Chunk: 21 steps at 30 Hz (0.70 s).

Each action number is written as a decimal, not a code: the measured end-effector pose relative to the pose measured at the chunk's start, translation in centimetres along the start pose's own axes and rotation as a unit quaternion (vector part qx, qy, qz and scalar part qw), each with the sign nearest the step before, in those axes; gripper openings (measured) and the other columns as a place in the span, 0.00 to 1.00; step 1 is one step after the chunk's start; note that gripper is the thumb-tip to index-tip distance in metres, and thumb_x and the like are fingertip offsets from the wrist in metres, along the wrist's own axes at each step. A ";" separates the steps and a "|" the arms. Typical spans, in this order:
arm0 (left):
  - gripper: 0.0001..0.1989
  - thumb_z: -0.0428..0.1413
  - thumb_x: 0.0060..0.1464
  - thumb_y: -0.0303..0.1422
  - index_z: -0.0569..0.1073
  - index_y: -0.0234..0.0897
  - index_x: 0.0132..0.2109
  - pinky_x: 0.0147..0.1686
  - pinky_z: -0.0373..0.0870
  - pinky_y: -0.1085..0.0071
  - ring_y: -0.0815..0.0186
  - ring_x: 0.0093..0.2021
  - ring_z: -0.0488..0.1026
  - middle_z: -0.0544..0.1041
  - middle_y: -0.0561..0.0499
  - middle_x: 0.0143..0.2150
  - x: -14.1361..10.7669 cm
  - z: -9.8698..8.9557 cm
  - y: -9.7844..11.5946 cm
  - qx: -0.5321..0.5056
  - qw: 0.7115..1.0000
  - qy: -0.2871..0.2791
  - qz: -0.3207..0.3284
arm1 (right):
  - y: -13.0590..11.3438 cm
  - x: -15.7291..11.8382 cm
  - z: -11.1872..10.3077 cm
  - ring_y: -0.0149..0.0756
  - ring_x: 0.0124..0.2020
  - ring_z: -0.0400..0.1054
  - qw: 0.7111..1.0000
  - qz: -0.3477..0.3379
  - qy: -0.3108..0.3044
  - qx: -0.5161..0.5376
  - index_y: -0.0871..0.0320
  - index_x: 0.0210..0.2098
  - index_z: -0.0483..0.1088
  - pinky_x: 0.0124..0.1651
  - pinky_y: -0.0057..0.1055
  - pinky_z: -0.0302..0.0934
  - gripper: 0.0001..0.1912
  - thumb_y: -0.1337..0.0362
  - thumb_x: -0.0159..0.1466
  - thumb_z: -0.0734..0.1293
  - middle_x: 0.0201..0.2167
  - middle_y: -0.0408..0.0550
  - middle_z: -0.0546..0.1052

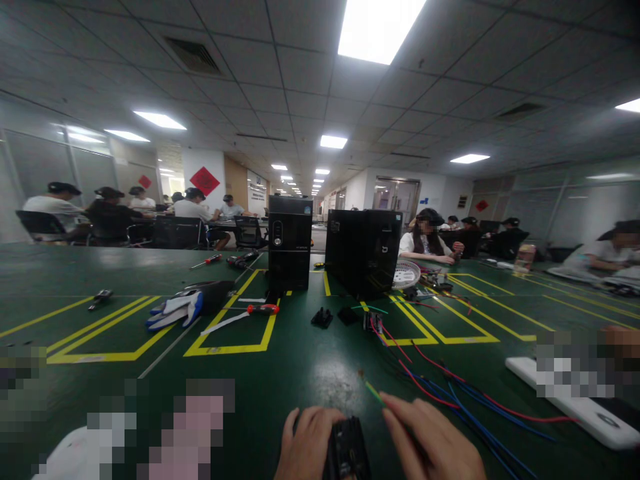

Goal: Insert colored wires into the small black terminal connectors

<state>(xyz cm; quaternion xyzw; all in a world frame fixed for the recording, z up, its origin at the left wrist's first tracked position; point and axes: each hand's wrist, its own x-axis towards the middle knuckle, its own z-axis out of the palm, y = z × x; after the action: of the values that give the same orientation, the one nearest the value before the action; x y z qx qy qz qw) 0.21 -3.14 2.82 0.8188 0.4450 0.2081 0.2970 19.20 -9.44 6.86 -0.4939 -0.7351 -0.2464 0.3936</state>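
At the bottom centre, my left hand (310,443) is closed round the side of a small black plastic block (349,443) with metal pieces in its open top. My right hand (430,437) is just to the right of the block, thumb and fingers pinching a green-yellow wire (374,391). The wire's thin end points up and to the left, with a copper-coloured tip above the table. My right fingers hide the rest of the wire. Several loose red wires (433,393) and blue wires (473,407) lie right of my right hand.
Two black computer towers (290,253) stand ahead on the green table (280,400). Nearer lie small black parts (323,317), a red screwdriver (263,309) and white-blue gloves (175,310). A white power strip (595,413) is at right. A co-worker (425,243) sits across.
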 end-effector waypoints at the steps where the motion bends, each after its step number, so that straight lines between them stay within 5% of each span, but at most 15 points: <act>1: 0.22 0.61 0.40 0.34 0.71 0.47 0.47 0.62 0.42 0.49 0.55 0.57 0.64 0.74 0.53 0.50 0.0 0.0 0.0 -0.002 1.000 -0.001 -0.005 | 0.0 1.0 -0.8 0.34 0.33 0.74 0.998 0.047 0.044 0.008 0.51 0.45 0.69 0.38 0.28 0.67 0.10 0.63 0.65 0.61 0.34 0.43 0.80; 5: 0.24 0.60 0.38 0.31 0.71 0.47 0.47 0.62 0.41 0.49 0.56 0.57 0.64 0.74 0.53 0.50 0.2 0.3 -0.1 0.014 1.000 0.002 -0.013 | 0.9 4.6 -3.0 0.36 0.33 0.72 0.938 0.270 0.200 0.079 0.51 0.43 0.69 0.36 0.32 0.65 0.10 0.57 0.64 0.63 0.36 0.46 0.76; 7: 0.24 0.60 0.39 0.31 0.70 0.47 0.48 0.62 0.42 0.48 0.57 0.57 0.64 0.74 0.52 0.50 0.4 0.5 -0.4 0.022 1.000 0.001 -0.017 | 1.8 5.9 -3.1 0.36 0.32 0.70 0.918 0.315 0.197 0.141 0.53 0.43 0.69 0.33 0.32 0.64 0.13 0.54 0.62 0.63 0.34 0.47 0.75; 11: 0.24 0.63 0.39 0.36 0.72 0.48 0.48 0.62 0.43 0.46 0.55 0.57 0.65 0.75 0.53 0.50 0.8 0.7 -0.7 -0.004 0.999 -0.007 -0.034 | 4.1 7.7 -2.2 0.31 0.22 0.65 0.901 0.358 0.045 0.242 0.59 0.46 0.68 0.25 0.29 0.60 0.20 0.53 0.60 0.63 0.25 0.42 0.71; 16: 0.21 0.64 0.42 0.36 0.73 0.48 0.47 0.61 0.44 0.45 0.55 0.57 0.65 0.76 0.52 0.50 1.0 0.6 -0.6 -0.007 0.999 0.003 -0.034 | 6.7 9.2 0.4 0.28 0.21 0.65 0.860 0.373 -0.185 0.296 0.62 0.47 0.69 0.22 0.26 0.59 0.20 0.58 0.59 0.60 0.29 0.44 0.75; 21: 0.16 0.60 0.48 0.35 0.72 0.49 0.47 0.62 0.45 0.48 0.58 0.57 0.66 0.76 0.53 0.49 0.9 0.8 -0.8 0.006 1.000 0.015 -0.019 | 9.0 10.7 4.3 0.31 0.25 0.71 0.874 0.361 -0.256 0.199 0.62 0.43 0.73 0.26 0.29 0.64 0.14 0.68 0.61 0.59 0.27 0.43 0.75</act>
<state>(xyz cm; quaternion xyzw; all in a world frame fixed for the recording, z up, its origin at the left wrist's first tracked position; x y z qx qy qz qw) 0.66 -2.23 1.77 0.8087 0.4660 0.2126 0.2892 23.83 3.03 12.98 -0.6818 -0.6145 0.1994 0.3432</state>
